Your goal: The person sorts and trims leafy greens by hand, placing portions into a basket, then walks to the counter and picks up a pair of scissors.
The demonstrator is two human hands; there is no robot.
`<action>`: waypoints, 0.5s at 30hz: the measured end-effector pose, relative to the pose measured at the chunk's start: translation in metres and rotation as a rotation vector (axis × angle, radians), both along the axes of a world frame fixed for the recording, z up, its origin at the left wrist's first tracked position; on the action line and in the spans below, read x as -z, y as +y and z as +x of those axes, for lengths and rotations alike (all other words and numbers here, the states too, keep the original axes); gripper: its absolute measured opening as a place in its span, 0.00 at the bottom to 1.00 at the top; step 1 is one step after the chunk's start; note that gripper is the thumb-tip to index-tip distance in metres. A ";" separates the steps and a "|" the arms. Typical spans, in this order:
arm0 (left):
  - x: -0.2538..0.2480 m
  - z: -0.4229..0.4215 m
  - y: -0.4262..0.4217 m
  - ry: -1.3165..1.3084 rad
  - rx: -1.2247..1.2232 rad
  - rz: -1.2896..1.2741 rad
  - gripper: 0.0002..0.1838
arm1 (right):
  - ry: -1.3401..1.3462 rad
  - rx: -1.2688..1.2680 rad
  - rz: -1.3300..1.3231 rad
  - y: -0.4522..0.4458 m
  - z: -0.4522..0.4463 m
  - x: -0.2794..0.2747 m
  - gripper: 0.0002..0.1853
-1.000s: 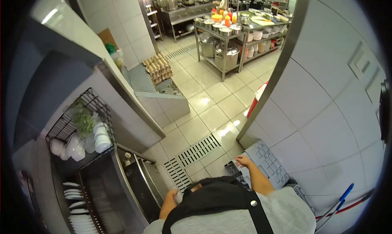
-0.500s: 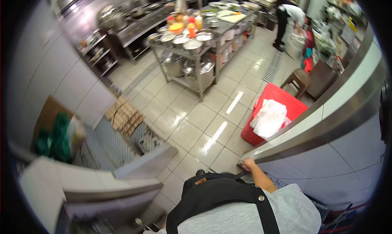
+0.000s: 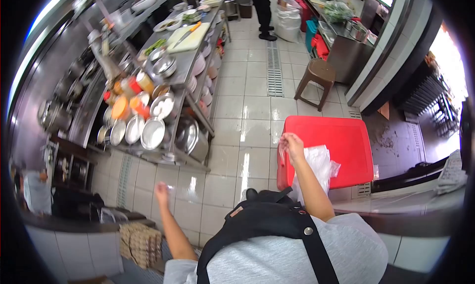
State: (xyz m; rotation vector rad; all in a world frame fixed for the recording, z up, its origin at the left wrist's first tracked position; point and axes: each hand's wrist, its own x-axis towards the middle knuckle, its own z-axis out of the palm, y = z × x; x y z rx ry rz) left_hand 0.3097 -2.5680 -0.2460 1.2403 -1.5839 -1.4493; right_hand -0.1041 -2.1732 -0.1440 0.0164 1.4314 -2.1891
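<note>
My right hand (image 3: pixel 292 146) hovers over the left edge of a large red lidded bin (image 3: pixel 346 145), its fingers loosely bent and a little apart. I see nothing clearly held in it. A white plastic bag (image 3: pixel 319 167) lies on the lid, partly behind my right forearm. Out to the left, my left hand (image 3: pixel 162 191) is smeared by motion over the tiled floor, so its fingers cannot be made out. It is nearest to the steel prep table (image 3: pixel 190 162), apart from it.
Metal bowls (image 3: pixel 153 133), sauce bottles (image 3: pixel 144 81) and a cutting board with a knife (image 3: pixel 189 36) stand on the prep table. A brown stool (image 3: pixel 316 78) sits beyond the bin. Another person (image 3: pixel 261 9) bends by a white sack (image 3: pixel 288 24). Egg trays (image 3: pixel 140 244) are stacked lower left.
I have moved forward past the wall edge, and the view has turned right. My right hand has left the wall edge and is over the bin. My left hand has come into view.
</note>
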 end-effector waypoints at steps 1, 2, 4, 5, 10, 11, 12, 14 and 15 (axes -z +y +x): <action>0.042 -0.015 -0.006 -0.220 0.174 0.011 0.14 | 0.032 0.119 0.040 -0.016 -0.028 -0.016 0.07; 0.059 -0.031 0.006 -0.215 0.431 0.175 0.14 | 0.017 0.147 0.047 -0.032 -0.054 -0.033 0.07; 0.111 -0.049 0.024 -0.661 0.663 0.566 0.07 | 0.132 0.234 -0.017 -0.063 -0.103 -0.063 0.07; 0.153 -0.042 0.035 -0.735 0.595 0.802 0.07 | 0.136 0.249 -0.008 -0.077 -0.128 -0.072 0.07; 0.152 -0.105 0.043 -0.942 0.658 0.850 0.11 | 0.475 0.292 -0.057 -0.146 -0.254 -0.108 0.07; 0.153 -0.135 0.026 -0.952 0.690 0.811 0.12 | 0.524 0.307 -0.042 -0.157 -0.278 -0.111 0.07; 0.156 -0.168 0.007 -0.958 0.724 0.770 0.12 | 0.524 0.329 -0.032 -0.169 -0.303 -0.115 0.07; 0.162 -0.245 -0.038 -0.966 0.796 0.677 0.13 | 0.582 0.351 -0.040 -0.190 -0.351 -0.124 0.06; 0.165 -0.290 -0.065 -0.970 0.833 0.619 0.13 | 0.590 0.382 -0.031 -0.200 -0.376 -0.129 0.06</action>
